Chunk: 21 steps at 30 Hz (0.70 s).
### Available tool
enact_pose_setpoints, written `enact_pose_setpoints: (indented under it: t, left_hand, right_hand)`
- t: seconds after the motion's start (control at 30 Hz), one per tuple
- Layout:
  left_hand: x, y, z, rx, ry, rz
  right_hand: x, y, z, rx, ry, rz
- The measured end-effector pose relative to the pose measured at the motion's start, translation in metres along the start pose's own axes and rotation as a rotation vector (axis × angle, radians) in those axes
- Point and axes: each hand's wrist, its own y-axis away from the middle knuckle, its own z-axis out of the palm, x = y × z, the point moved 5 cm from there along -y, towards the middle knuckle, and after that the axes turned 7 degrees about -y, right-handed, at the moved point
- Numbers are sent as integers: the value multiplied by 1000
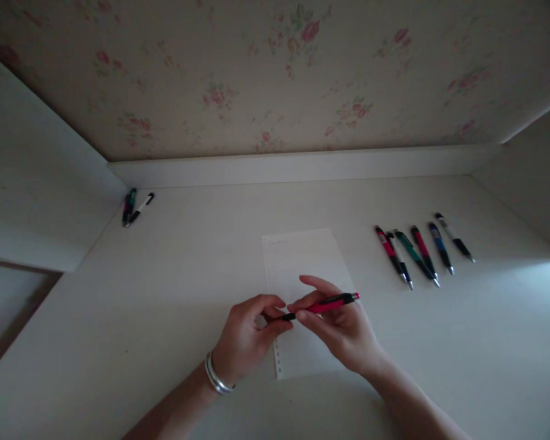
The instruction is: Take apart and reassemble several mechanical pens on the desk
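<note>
Two hands hold a red-and-black pen point(321, 307) over a sheet of paper point(297, 263) near the middle of a white desk point(187, 256).

The pen lies across the fingers of the right hand point(348, 336), its barrel pinched by the thumb, while the left hand point(245, 339) — silver bangles point(214, 380) at the wrist — grasps the black lower end between thumb and fingers; the other end points toward the desk's right edge. Small marks near the sheet's upper left corner are too tiny to read. The pen has a glossy red barrel and black upper section. Six pens point(414, 255) lie toward the desk's far right corner — three more point(132, 201) at its far left.
</note>
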Motion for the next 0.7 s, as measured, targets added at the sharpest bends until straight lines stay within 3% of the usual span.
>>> enact_pose_setpoints:
  t: [0.07,0.2,0.33,0.5,0.7]
  left_hand:
    - [-1,0,1,-10,-7,0]
    - [-5,2,1,3,14,-59]
    - [-5,2,2,-9,17,-50]
    - [-7,0,3,-36,26,-110]
    - [-4,1,10,-94,53,-85]
  right_hand:
    - [-1,-1,-1,23,14,5]
    - [-3,-1,2,-41,-165,26]
    - [4,-1,-4,48,-47,86]
    - [5,-2,-6,33,-147,60]
    - [1,-3,-12,96,116,13]
